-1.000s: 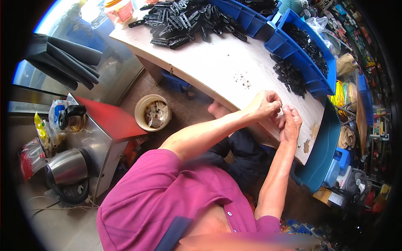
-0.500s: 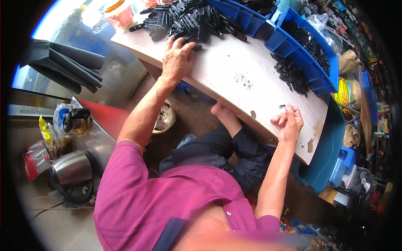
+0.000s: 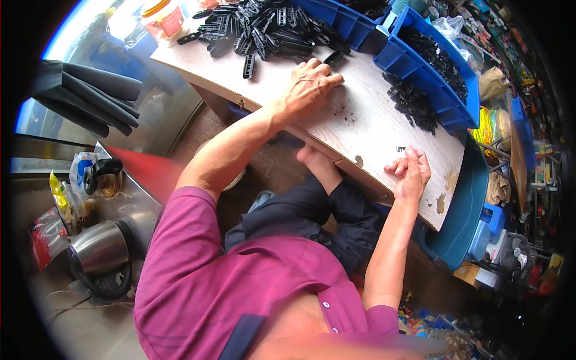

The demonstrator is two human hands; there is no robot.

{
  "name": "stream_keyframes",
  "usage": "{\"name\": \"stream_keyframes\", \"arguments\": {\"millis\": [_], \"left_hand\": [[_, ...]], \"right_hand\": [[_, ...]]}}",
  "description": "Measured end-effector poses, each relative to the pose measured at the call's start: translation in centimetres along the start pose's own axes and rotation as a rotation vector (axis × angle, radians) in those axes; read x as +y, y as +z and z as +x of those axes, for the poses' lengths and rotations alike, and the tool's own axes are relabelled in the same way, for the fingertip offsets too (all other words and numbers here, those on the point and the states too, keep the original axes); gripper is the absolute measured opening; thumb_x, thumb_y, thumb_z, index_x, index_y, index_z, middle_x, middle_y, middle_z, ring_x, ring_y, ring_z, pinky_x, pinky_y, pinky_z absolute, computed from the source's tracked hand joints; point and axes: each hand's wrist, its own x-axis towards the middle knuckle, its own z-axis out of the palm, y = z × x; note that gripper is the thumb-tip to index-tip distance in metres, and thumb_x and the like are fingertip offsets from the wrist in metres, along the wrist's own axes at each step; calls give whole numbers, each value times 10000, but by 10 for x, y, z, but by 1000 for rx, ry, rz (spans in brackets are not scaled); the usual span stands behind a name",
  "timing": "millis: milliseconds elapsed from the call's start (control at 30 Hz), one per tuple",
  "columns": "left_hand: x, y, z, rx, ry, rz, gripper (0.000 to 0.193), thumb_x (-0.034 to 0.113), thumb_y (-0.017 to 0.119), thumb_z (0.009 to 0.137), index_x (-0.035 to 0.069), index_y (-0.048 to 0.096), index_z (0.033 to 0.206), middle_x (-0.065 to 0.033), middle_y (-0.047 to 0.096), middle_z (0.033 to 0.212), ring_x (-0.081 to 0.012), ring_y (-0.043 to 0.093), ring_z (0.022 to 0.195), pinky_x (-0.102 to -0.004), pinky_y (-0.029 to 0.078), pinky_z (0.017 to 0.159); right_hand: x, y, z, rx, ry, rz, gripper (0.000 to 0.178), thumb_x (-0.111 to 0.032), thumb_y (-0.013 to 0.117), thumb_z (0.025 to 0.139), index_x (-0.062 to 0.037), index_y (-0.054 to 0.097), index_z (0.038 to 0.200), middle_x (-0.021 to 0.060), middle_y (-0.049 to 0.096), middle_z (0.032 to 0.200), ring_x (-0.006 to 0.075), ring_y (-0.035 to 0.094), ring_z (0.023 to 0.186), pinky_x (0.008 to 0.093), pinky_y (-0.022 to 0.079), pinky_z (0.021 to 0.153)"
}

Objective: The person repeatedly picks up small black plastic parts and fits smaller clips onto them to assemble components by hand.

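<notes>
My left hand [image 3: 307,90] rests over the white tabletop [image 3: 372,129], its fingers curled down with their tips mostly hidden. Just past its knuckles lies a dark elongated piece [image 3: 333,57]; whether the fingers touch it, I cannot tell. Behind this hand spreads a heap of long black slotted plastic parts [image 3: 264,36], one of them lying apart toward the near edge. At the right, my right hand [image 3: 413,173] is closed in a pinch, palm turned up. A small black toothed plastic piece [image 3: 401,149] shows at its thumb and forefinger.
Blue bins [image 3: 429,75] with black pieces line the table's far side. A pile of small black parts [image 3: 411,102] lies before one bin. A dark teal tub [image 3: 459,204] stands off the right end. A steel kettle [image 3: 101,247] is at left. An orange-lidded jar [image 3: 162,21] stands far left.
My left hand has moved right along the table, away from the heap's left part, and its fingers have curled. My right hand keeps its pinch in nearly the same place.
</notes>
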Motion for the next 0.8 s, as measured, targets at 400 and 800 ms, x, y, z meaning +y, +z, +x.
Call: {"name": "stream_keyframes", "arguments": {"millis": [400,800], "left_hand": [[32,-5,-21,-115,124,-18,307,243,656,777,232,662,1085,-44,615,993,-256,553,1004,-403,429,862],[62,-14,-45,460,-199,-251,392,86,703,791,26,565,1153,-147,630,1033,-318,572,1009,-386,468,872]], "right_hand": [[2,0,2,31,-24,-14,135,-138,681,855,-46,584,872,1,459,482,127,514,425,321,522,464],[2,-2,1,1,-18,-3,147,-163,684,863,-41,612,902,5,468,485,134,535,446,332,537,486]]}}
